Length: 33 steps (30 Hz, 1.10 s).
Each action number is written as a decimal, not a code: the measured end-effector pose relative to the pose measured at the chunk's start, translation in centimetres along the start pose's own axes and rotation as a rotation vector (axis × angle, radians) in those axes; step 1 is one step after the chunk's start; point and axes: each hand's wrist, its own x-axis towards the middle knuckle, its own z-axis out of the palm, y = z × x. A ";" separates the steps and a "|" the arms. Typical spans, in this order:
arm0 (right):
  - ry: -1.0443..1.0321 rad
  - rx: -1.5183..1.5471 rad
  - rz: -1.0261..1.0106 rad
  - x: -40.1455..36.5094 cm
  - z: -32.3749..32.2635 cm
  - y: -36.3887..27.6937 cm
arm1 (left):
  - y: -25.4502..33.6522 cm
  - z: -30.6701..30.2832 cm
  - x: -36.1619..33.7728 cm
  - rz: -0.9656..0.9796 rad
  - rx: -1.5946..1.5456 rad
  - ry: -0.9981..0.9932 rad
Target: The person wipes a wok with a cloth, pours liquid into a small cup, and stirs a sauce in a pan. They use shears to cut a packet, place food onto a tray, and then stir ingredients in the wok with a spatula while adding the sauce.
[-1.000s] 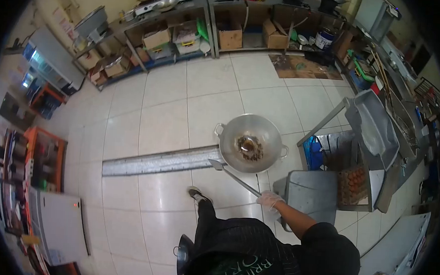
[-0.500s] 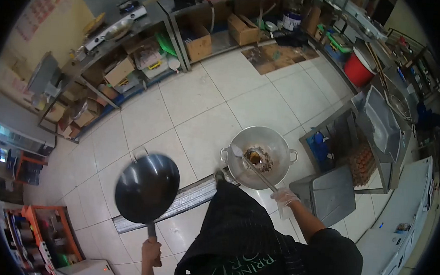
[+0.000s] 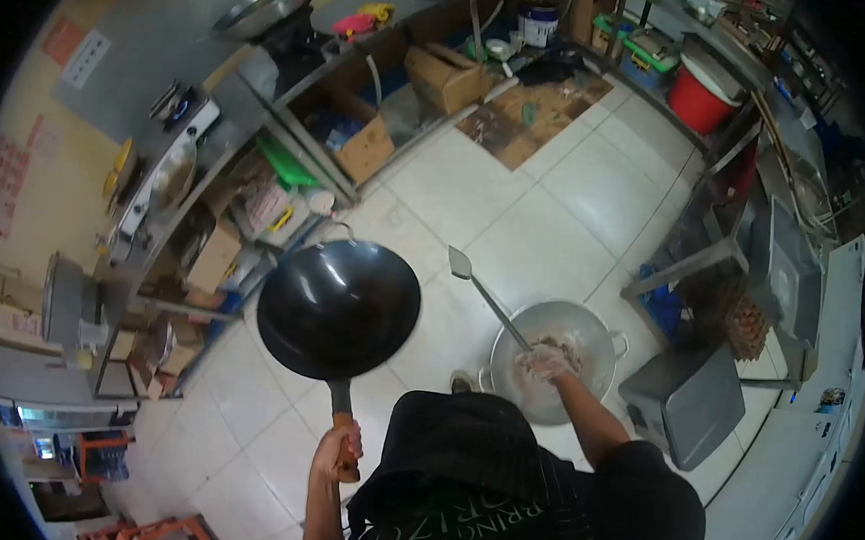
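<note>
A black wok [image 3: 338, 309] hangs in the air at the left, above the tiled floor. My left hand [image 3: 337, 449] is closed round its wooden handle. My gloved right hand [image 3: 543, 362] grips a long metal spatula [image 3: 494, 307], whose flat blade points up and left, clear of the pot. Under that hand a wide metal pot [image 3: 594, 327] with two side handles stands on the floor. Some brown, crumbly contents show in the pot, partly hidden by my hand and forearm.
A grey bin [image 3: 689, 406] stands right of the pot, near a metal rack with egg trays [image 3: 746, 326]. Further back are a red bucket [image 3: 701, 98], a cardboard box [image 3: 445, 78] and a brown mat [image 3: 528, 119]. A gas stove [image 3: 169, 163] is on the left counter.
The wok has moved up and right, closer to the body's midline. The spatula has come out of the pot, its blade raised. The camera view has turned leftward, so the room appears shifted.
</note>
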 end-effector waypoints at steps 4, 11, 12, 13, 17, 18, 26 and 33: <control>0.175 0.186 0.111 7.6 -2.7 1.1 | 8.6 3.2 4.8 -0.102 0.377 -0.021; 0.379 0.913 0.369 13.8 -1.6 10.1 | 24.9 11.4 15.6 -0.160 0.599 -0.207; 0.464 1.138 0.435 12.6 -1.7 10.5 | 26.9 12.3 18.8 -0.189 0.563 -0.291; 0.546 1.369 0.503 11.3 -1.7 10.7 | 29.2 14.1 20.9 -0.188 0.565 -0.343; 0.551 0.738 1.004 10.1 1.1 7.4 | 40.0 22.9 28.2 -0.174 0.565 -0.549; 0.490 0.628 1.062 10.1 -4.1 3.0 | 42.5 25.7 29.1 -0.133 0.576 -0.542; 0.504 0.760 1.567 20.4 -15.3 5.5 | 58.5 48.1 38.9 0.150 0.442 -0.633; 0.812 0.274 1.030 34.3 -41.9 21.7 | 69.3 61.5 45.1 0.313 0.247 -0.708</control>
